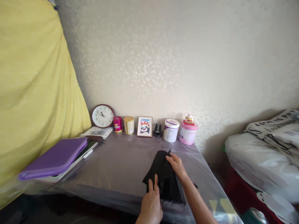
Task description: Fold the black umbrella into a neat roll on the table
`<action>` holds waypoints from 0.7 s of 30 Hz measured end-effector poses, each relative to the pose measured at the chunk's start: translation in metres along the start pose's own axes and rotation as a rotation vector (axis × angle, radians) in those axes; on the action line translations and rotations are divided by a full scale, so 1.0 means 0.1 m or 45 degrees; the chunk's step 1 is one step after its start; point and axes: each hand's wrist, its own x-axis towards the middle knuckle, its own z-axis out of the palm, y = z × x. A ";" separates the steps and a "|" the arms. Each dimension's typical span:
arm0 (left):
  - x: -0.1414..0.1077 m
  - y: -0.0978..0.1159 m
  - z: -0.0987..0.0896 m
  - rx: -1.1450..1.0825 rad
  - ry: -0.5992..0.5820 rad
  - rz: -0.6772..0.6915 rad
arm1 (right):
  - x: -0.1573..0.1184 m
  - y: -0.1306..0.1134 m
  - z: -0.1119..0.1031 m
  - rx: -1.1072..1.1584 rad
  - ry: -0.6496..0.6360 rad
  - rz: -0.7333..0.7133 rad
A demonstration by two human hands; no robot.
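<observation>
A black folded item [160, 166], which looks like fabric or a soft bag, lies near the front edge of the covered table. At its upper right, my right hand [177, 165] pinches its edge between thumb and fingers. My left hand [152, 199] is at its lower left, two fingers stretched up over the black material; the thumb side and the other fingers are partly hidden. More black material hangs in folds between the hands, toward the table's front edge.
Along the wall stand a clock [103, 116], a magenta can [118, 124], a yellow can [129, 125], a panda picture frame [144, 126], a small black object [157, 130] and two tubs [171, 130]. A purple folder [54, 157] lies left; wrapped bags [261, 161] are right.
</observation>
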 end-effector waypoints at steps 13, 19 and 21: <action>0.06 -0.06 0.10 -0.014 0.014 0.022 | 0.24 0.30 0.46 -0.453 -0.071 0.021; -0.01 -0.20 0.06 0.009 -0.001 0.065 | 0.24 0.30 0.45 -0.689 -0.138 -0.056; -0.07 -0.24 0.00 0.040 0.015 0.065 | 0.23 0.29 0.45 -0.685 -0.184 -0.075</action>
